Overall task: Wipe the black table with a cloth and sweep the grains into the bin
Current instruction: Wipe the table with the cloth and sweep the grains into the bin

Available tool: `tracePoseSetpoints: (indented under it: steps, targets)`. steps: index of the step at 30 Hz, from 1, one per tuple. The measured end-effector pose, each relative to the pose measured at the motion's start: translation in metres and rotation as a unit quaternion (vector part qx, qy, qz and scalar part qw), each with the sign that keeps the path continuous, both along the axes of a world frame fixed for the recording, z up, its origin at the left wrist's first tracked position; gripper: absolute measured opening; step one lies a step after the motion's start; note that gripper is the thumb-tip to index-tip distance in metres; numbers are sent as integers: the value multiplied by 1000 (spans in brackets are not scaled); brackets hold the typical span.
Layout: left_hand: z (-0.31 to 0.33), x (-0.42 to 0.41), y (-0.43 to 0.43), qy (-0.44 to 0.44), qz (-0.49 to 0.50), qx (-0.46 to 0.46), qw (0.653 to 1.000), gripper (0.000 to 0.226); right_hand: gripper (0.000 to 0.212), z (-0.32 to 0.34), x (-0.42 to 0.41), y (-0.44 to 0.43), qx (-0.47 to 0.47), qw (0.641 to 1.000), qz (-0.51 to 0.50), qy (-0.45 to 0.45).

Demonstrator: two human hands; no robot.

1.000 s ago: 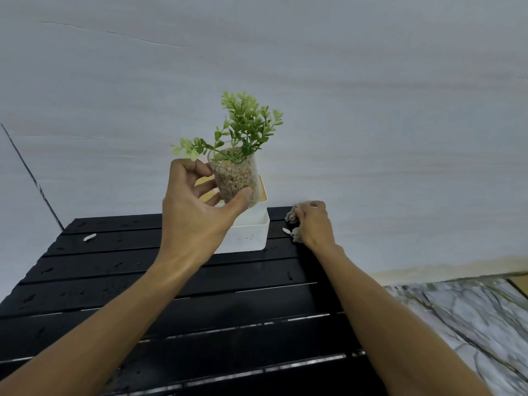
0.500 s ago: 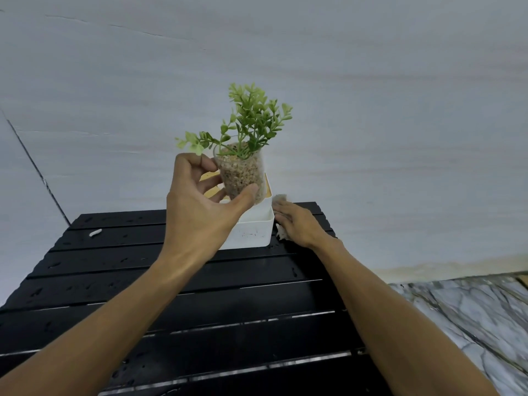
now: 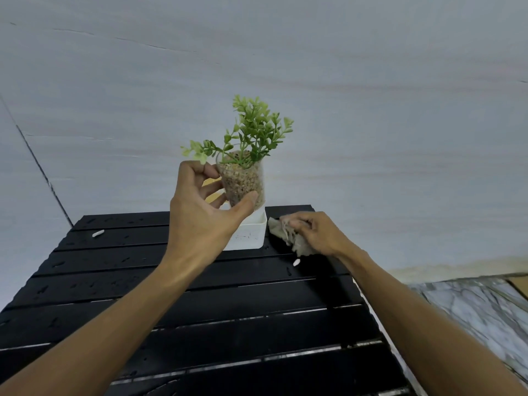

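My left hand point(image 3: 200, 215) holds a clear glass of pebbles with a small green plant point(image 3: 245, 178) in the air above the white bin point(image 3: 248, 235). The bin stands at the far edge of the black slatted table point(image 3: 228, 304). My right hand point(image 3: 317, 232) presses a crumpled grey cloth point(image 3: 288, 234) onto the table's far right corner, just right of the bin. One white grain point(image 3: 296, 262) lies in front of the cloth. Another white grain point(image 3: 98, 233) lies at the far left. Small dark wet specks dot the slats.
A pale wall rises right behind the table. To the right, beyond the table's edge, is a marble-patterned floor point(image 3: 471, 307). A yellow-brown item shows behind the plant glass, inside or behind the bin.
My right hand has moved the cloth from beside the bin toward me and to the right, spreading it out. A grain now shows in front of it. The plant stays lifted.
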State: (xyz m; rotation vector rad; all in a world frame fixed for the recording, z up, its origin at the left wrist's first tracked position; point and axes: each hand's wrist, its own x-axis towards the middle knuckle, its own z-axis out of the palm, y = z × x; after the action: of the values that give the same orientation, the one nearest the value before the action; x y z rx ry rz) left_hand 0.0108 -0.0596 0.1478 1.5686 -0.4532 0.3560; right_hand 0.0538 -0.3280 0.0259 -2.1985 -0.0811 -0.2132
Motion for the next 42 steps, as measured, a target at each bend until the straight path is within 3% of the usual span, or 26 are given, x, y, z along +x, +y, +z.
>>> tracePoseSetpoints:
  steps: [3, 6, 10, 15, 21, 26, 31, 37, 42]
  targets:
    - [-1, 1, 0, -2, -1, 2, 1000, 52, 25, -3, 15, 15, -8, 998, -63, -30]
    - [-2, 1, -2, -3, -2, 3, 1000, 52, 17, -14, 23, 27, -41, 999, -11, 24]
    - [-2, 0, -3, -5, -8, 8, 1000, 52, 34, -14, 16, 27, -165, 985, 41, -6]
    - [-2, -4, -9, -4, -10, 12, 1000, 54, 40, -8, -29, 31, -63, 993, 99, 23]
    - [-7, -6, -22, 21, -9, 13, 1000, 53, 30, -2, -81, 35, -51, 991, 119, 28]
    - [-19, -4, -48, 50, -24, 25, 998, 53, 25, 2, -100, 26, -6, 998, 57, 21]
    - [-39, 7, -83, 59, -17, 88, 994, 54, 20, -7, -111, 8, -31, 992, -103, -68]
    - [-81, 33, -124, 80, -1, 142, 987, 54, 31, -23, -119, 6, -131, 980, -123, -85]
    - [-104, 49, -143, 90, 22, 175, 980, 55, 34, -30, -120, 7, -147, 977, -138, -71]
